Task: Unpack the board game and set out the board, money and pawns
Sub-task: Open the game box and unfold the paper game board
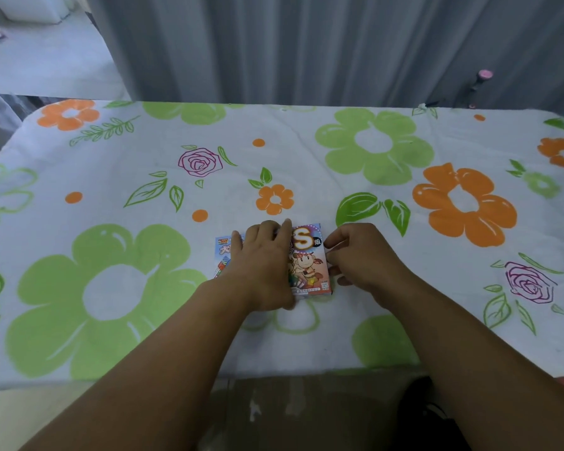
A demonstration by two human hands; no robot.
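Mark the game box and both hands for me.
game box (308, 265), head view, on the cartoon figure on its top face.
left hand (264, 260), head view, on its back, resting on the box.
right hand (358, 255), head view, on its back, at the box's right edge.

A cloth-covered table (306, 151) stands here, its white cover printed with big green and orange flowers and purple roses. A small colourful game box (310, 265) lies flat on it, under the straight fingers (285, 229) of the left hand (264, 265). The curled fingers (334, 270) of the right hand (362, 255) meet the box's right end.
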